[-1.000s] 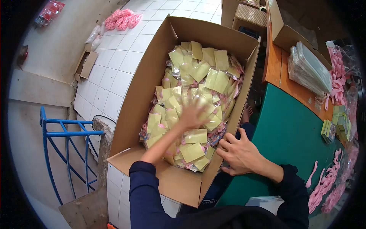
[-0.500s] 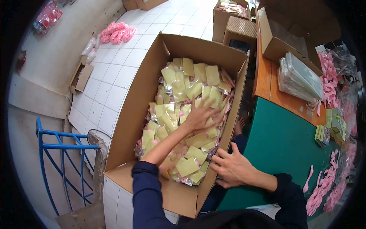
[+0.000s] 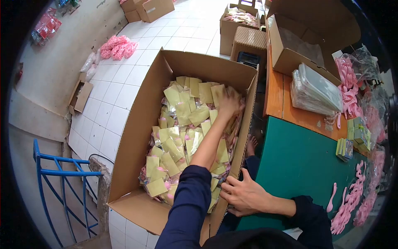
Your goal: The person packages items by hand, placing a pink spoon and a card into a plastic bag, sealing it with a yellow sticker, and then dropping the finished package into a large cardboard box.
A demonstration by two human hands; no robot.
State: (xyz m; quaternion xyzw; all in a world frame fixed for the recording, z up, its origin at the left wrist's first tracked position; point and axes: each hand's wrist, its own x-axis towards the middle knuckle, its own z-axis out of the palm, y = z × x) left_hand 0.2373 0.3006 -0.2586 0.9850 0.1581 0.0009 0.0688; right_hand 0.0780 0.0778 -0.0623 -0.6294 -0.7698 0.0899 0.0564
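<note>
A large open cardboard box (image 3: 134, 137) holds many small clear packets (image 3: 170, 135) with pale yellow cards and pink pieces inside. Stretched across them, my left hand (image 3: 229, 103) lies on the packets near the far right corner. Motion smears its fingers, so I cannot tell whether they hold a packet. My right hand (image 3: 244, 194) is at the near right side of the box, its fingers curled over the cardboard rim and the thumb raised.
Right of the box stands a green-topped table (image 3: 290, 166) with pink plastic spoons (image 3: 348, 203) and card stacks (image 3: 345, 149). Clear plastic bags (image 3: 317, 89) lie on the wooden top. A blue metal railing (image 3: 68, 172) is at left, and pink bundles (image 3: 118, 47) rest on the floor.
My left hand has moved from the middle of the packets toward the far right corner. My right hand stays on the rim. The whole view has shifted slightly.
</note>
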